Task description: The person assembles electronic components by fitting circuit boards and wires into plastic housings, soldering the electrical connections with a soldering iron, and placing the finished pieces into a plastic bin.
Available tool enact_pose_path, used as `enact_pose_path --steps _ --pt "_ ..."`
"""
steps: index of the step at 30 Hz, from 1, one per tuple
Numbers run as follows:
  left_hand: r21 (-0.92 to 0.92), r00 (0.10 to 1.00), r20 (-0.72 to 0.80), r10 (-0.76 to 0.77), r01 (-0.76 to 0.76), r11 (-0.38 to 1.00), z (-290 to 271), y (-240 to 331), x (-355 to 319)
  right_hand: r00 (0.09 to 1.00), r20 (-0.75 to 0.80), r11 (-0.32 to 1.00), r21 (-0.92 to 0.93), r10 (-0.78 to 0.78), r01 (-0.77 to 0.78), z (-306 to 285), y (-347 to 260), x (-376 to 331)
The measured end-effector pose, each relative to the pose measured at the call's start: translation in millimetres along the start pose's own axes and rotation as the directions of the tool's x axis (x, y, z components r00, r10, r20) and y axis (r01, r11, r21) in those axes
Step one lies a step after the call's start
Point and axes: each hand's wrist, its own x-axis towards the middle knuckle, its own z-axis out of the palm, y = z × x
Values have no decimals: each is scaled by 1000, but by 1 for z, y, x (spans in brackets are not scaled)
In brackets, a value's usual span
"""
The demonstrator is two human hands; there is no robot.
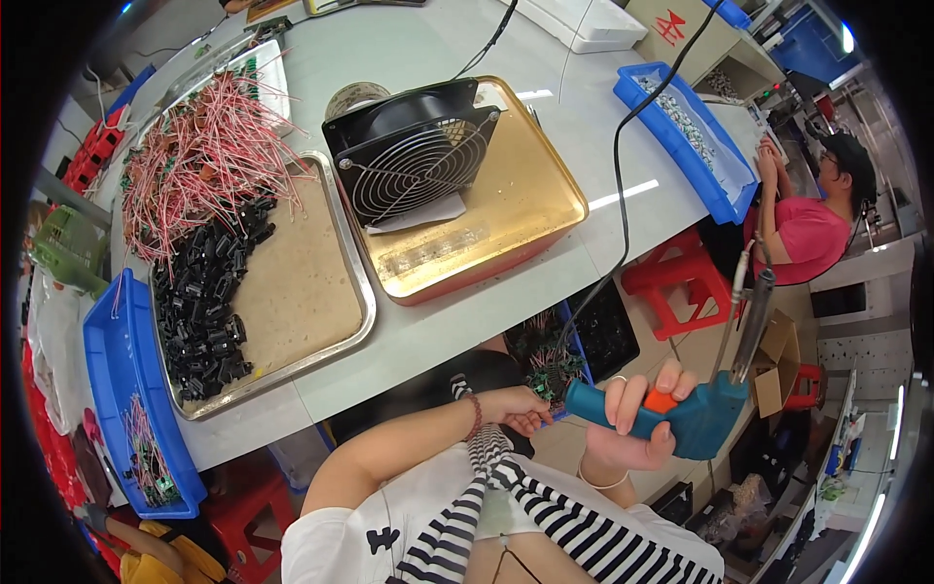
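Observation:
My right hand [632, 438] is wrapped round the handle of a teal soldering gun [708, 423] with an orange trigger. Its metal rods point up and away to the right, and a black cord runs near it. Lower and to the left, my left hand [518, 409] has its fingers curled at the edge of a blue bin of green circuit boards [545, 365], below the table edge. Whatever those fingers hold, if anything, I cannot make out.
On the white table [428, 346] stand a black fan [418, 161] on a gold metal tin [530, 214] and a metal tray [360, 321] of black parts and red-white wires. Blue bins [185, 467] flank it. A person in pink [803, 234] sits at right near red stools [681, 282].

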Motion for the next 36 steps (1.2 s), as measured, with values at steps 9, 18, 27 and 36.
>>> enact_pose_path --steps 9,18,27,36 --pt "-287 979 -151 134 -173 942 -39 -16 49 996 -63 994 -84 67 -73 -6 9 -4" --pt "-218 756 -473 452 -598 771 -22 5 31 982 -158 960 -272 -107 61 -33 -29 -9" --pt "348 686 -175 706 -628 696 21 5 -5 980 -130 898 -433 -150 80 -40 -46 -11" --pt "371 657 -222 720 -626 686 27 11 -18 984 -105 903 -422 -141 84 -44 -46 -11"
